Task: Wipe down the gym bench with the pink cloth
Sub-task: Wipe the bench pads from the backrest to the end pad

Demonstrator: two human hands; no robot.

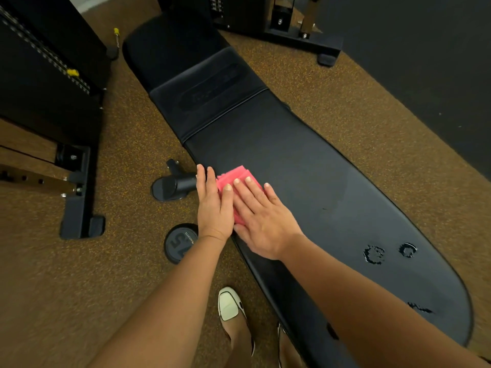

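Both hands flat, fingers spread, left hand (214, 208) + right hand (261, 221) pressing folded pink cloth (233, 181) on long black padded bench surface (305, 166) near left edge; unwiped droplets toward right, long axis running away diagonally

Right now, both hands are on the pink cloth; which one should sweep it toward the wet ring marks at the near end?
Right, probably. The right hand lies flat over most of the pink cloth, on the bench side nearer the wet rings. The left hand sits at the bench's edge.
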